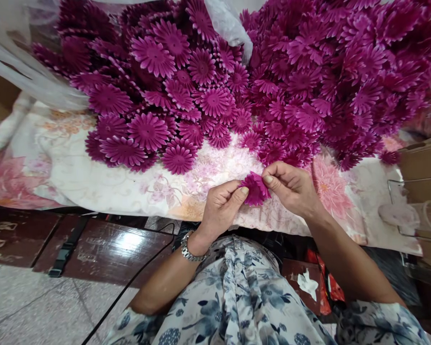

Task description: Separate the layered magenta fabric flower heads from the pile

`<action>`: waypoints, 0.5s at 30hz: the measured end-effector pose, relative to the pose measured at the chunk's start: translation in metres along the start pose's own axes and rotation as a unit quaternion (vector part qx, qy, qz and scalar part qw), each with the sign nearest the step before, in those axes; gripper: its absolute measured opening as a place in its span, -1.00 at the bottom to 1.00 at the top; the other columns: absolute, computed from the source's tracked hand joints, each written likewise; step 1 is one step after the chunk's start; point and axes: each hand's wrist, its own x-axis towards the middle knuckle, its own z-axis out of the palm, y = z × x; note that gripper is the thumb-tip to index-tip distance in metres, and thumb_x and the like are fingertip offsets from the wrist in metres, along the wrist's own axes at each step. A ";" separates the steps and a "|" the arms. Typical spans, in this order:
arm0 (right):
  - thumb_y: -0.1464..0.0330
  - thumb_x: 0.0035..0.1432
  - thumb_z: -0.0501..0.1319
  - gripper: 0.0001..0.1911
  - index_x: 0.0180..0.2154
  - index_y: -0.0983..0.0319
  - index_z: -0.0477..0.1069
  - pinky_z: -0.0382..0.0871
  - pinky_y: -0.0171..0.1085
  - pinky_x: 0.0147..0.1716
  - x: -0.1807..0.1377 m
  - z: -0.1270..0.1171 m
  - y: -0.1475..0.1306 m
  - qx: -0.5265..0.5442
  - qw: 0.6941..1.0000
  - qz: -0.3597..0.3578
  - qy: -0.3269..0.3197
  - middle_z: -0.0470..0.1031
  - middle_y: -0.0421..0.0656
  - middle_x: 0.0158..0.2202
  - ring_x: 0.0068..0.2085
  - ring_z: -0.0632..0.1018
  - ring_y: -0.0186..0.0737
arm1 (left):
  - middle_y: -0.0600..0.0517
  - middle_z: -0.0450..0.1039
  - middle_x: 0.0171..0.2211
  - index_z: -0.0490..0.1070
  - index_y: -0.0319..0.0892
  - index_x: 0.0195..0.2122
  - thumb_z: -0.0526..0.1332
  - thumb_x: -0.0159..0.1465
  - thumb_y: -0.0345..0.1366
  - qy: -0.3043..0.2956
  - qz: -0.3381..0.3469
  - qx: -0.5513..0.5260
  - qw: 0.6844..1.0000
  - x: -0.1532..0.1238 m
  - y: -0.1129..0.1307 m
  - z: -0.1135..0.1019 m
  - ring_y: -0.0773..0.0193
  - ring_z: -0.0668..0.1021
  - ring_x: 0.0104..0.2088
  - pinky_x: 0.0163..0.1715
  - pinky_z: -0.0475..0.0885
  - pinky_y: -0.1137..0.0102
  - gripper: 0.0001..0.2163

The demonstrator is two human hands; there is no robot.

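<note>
L hand (221, 206) & R hand (295, 188) both pinching opp. edges of purple flower (255, 190); pale marks (4, 225) on brown wood (26, 239), far L, illegible.

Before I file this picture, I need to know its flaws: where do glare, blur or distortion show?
In the head view, white glare sits on the glossy dark-brown board; in that same view, the clear plastic cup near the right edge looks smeared and stretched, while the left hand, right hand and magenta flower between them read fairly clearly.
</note>
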 end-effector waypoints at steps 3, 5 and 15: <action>0.34 0.22 0.09 -0.84 -0.38 0.25 0.34 0.22 -0.36 -0.51 -0.002 0.004 -0.005 -0.075 0.997 -0.028 0.010 0.34 -0.25 -0.53 -0.51 0.35 -0.40 | 0.12 0.14 -0.63 0.29 -0.21 -0.60 0.21 0.17 -0.13 0.006 -0.012 -0.006 1.000 0.000 0.001 0.002 0.41 0.20 -0.57 -0.55 0.13 0.46 -0.69; 0.33 0.24 0.07 -0.83 -0.33 0.25 0.36 0.31 -0.31 -0.38 -0.004 0.004 -0.009 -0.143 0.985 -0.091 0.020 0.41 -0.18 -0.44 -0.40 0.43 -0.33 | 0.12 0.16 -0.62 0.32 -0.21 -0.57 0.21 0.18 -0.15 0.004 -0.017 0.004 1.000 0.000 0.003 0.003 0.42 0.21 -0.57 -0.55 0.13 0.47 -0.72; 0.38 0.20 0.12 -0.85 -0.23 0.24 0.44 0.41 -0.23 -0.29 -0.009 0.002 -0.012 -0.244 0.950 -0.190 0.035 0.51 -0.08 -0.32 -0.27 0.51 -0.23 | 0.13 0.26 -0.61 0.41 -0.23 -0.53 0.20 0.18 -0.24 0.006 -0.013 0.052 0.999 0.002 0.006 0.003 0.44 0.28 -0.55 -0.53 0.21 0.51 -0.79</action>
